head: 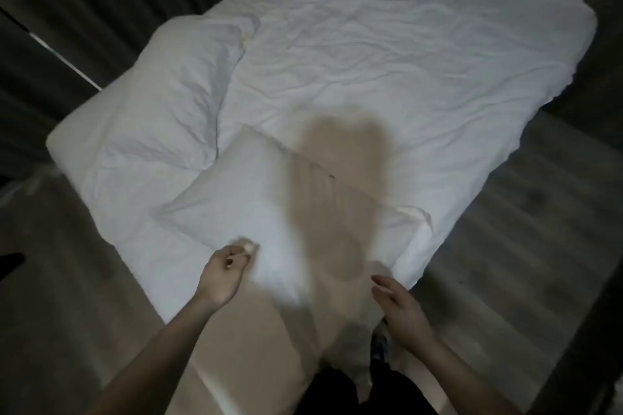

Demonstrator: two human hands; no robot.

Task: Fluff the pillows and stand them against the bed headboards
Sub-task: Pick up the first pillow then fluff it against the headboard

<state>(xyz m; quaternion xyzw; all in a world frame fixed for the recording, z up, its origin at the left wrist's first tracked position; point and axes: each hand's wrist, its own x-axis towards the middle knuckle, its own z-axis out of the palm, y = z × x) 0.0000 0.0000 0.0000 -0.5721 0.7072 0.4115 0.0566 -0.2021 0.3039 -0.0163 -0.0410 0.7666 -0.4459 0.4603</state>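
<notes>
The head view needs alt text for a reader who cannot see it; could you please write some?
A white pillow lies flat on a white bed. The left hand pinches its near edge, and the open right hand hovers beside it.

A white pillow (256, 212) lay flat near my edge of the bed; another, I think, sat rumpled at far left (161, 91).

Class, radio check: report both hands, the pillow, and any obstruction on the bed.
Left hand pinching the pillow at its near edge. Right hand open, off the pillow. Pillow flat, not yet stood up. Bunched duvet lies beside it.
</notes>
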